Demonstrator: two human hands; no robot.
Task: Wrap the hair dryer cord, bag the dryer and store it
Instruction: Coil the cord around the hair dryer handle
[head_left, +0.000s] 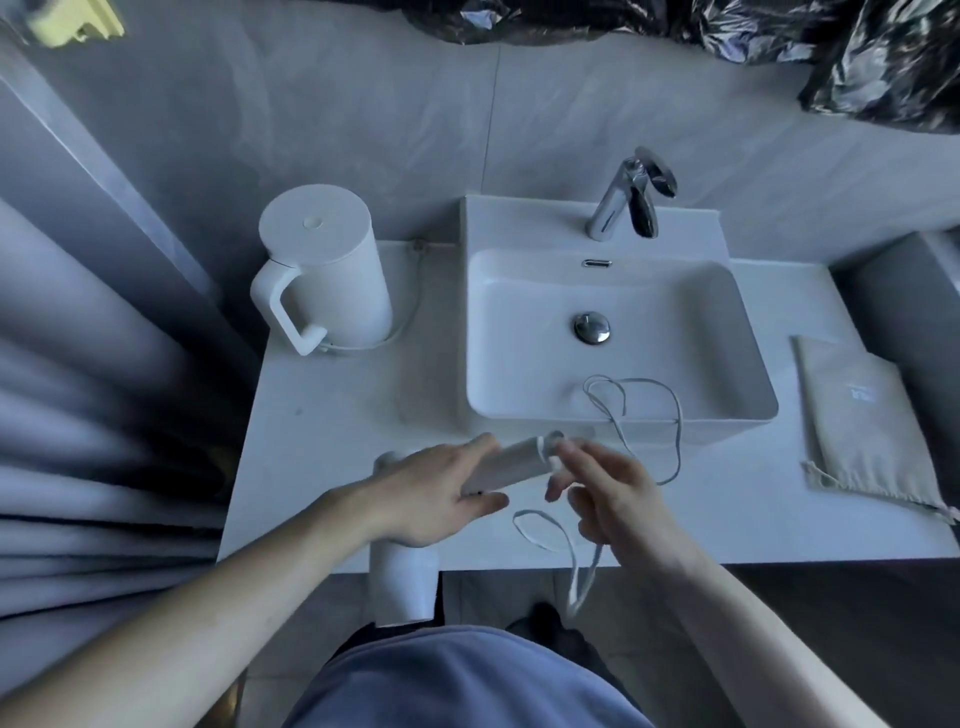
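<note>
A white hair dryer (405, 582) lies on the counter's front edge, its barrel hanging over the edge and its handle (514, 462) pointing right toward the basin. My left hand (441, 493) grips the handle from above. My right hand (608, 499) holds the white cord (675, 431) at the handle's tip, where one turn sits around it. Loose cord loops run over the basin's front rim and another loop hangs off the counter's front edge. A beige drawstring bag (857, 415) lies flat on the counter at the right.
A white basin (613, 332) with a chrome faucet (623, 197) fills the counter's (337, 415) middle. A white kettle (322, 270) stands at the back left. Curtain folds hang at the left, and black plastic sheeting covers the wall's top right.
</note>
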